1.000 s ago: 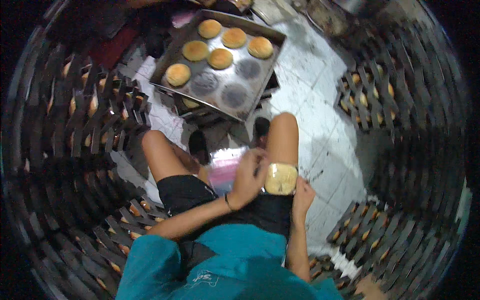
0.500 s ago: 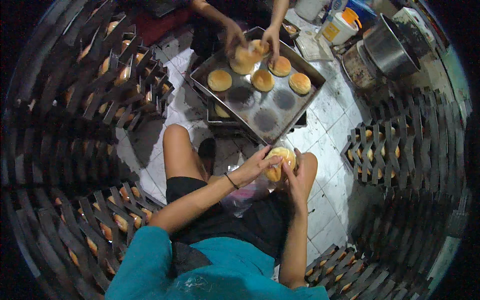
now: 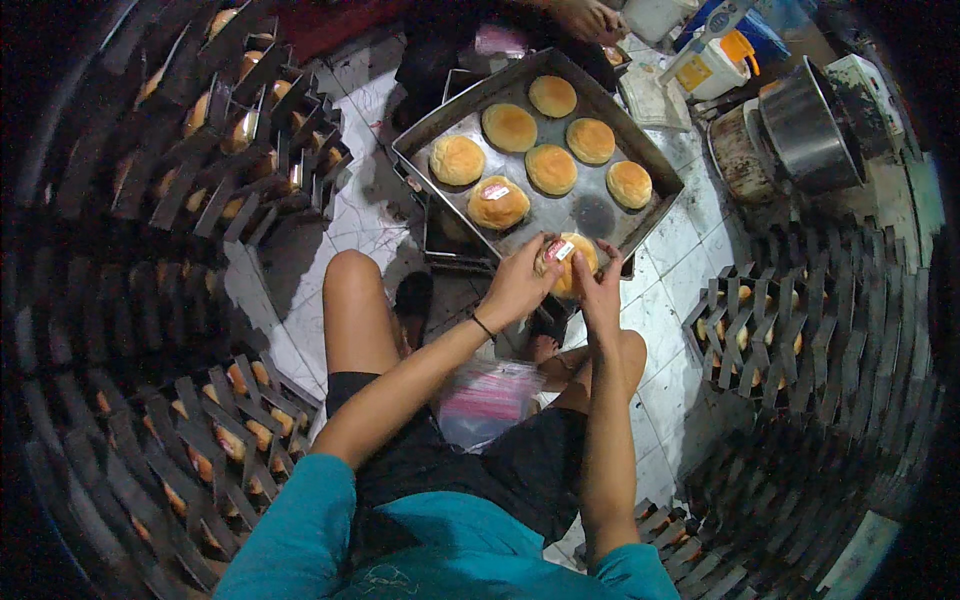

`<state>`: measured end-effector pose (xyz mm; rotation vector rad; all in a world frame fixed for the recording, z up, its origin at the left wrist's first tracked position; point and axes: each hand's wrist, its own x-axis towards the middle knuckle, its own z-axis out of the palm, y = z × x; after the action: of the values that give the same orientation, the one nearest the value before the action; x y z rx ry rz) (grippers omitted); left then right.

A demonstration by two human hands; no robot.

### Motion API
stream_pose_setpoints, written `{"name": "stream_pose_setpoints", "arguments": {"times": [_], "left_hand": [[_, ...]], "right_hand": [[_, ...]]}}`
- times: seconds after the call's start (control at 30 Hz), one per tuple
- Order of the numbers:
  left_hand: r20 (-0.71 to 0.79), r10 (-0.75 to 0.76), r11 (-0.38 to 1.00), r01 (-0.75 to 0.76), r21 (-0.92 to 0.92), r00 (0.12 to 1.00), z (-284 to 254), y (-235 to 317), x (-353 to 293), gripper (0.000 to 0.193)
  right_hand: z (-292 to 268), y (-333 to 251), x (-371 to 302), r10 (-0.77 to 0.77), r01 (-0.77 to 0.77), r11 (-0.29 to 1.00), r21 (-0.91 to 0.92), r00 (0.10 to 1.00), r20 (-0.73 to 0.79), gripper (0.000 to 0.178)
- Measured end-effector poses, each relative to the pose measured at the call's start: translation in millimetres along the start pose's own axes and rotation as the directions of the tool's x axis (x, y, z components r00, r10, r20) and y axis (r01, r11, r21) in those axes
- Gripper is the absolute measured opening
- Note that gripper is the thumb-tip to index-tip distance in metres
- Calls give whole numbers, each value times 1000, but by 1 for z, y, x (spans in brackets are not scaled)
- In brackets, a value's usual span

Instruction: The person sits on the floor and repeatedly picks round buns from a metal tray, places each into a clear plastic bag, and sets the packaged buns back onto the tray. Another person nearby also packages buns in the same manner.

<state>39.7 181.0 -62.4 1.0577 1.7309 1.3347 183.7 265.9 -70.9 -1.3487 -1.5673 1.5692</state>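
Over the near corner of a metal baking tray (image 3: 640, 228), both my hands hold a round golden bun with a small red-and-white label (image 3: 578, 266). My left hand (image 3: 522, 278) grips its left side, partly covering it. The fingers of my right hand (image 3: 598, 290) close on its right side. Just behind, a similar labelled bun (image 3: 500, 205) lies on the tray. Several buns without labels, such as the middle bun (image 3: 551, 169), lie farther back. Across my lap is a pile of clear plastic bags with pink print (image 3: 490, 400).
Dark slatted racks of buns (image 3: 230, 440) stand at my left, and another bun rack (image 3: 745, 330) at my right. A large metal pot (image 3: 812, 125) and a white tub with an orange handle (image 3: 712, 68) are at far right. A co-worker's hand (image 3: 590, 18) shows at the top.
My hands have carried the bun forward from over my lap to the tray. The co-worker's hands have withdrawn from the buns. A labelled bun now shows on the tray's near left part.
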Motion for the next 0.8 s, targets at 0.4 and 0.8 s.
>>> {"name": "stream_pose_setpoints", "arguments": {"times": [0.4,0.8], "left_hand": [[413,8,777,-265,571,911,-59,-9,-134,59],[522,-36,796,-291,530,852,-66,-48,-191,47]], "right_hand": [[1,-42,-179,-216,301,795,-527,952,217,38],[44,69,-254,-161,698,294,-653,709,686,35]]}}
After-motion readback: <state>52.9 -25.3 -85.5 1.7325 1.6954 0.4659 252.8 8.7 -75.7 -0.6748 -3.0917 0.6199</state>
